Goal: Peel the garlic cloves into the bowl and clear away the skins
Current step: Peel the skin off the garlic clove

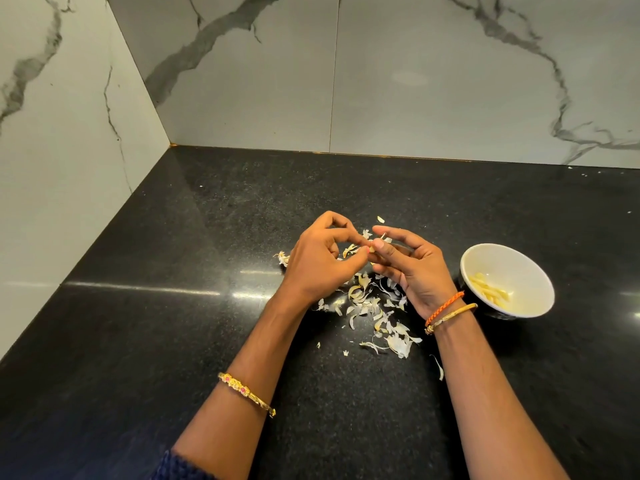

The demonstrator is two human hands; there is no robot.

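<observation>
The counter point(138, 341) is black polished stone, speckled and glossy. The wall tiles point(415, 81) look like smooth marble. The bowl point(519, 258) is glossy white inside. The garlic skins point(398, 341) look papery.

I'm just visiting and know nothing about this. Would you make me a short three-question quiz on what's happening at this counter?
1. True or false: the bowl holds peeled garlic cloves.
2. Where do the garlic skins lie? A) in the bowl B) on the counter under the hands C) against the wall
3. Fill in: the left hand and right hand pinch one small ____ between them.

Key: 1 true; 2 B; 3 clove.
</observation>
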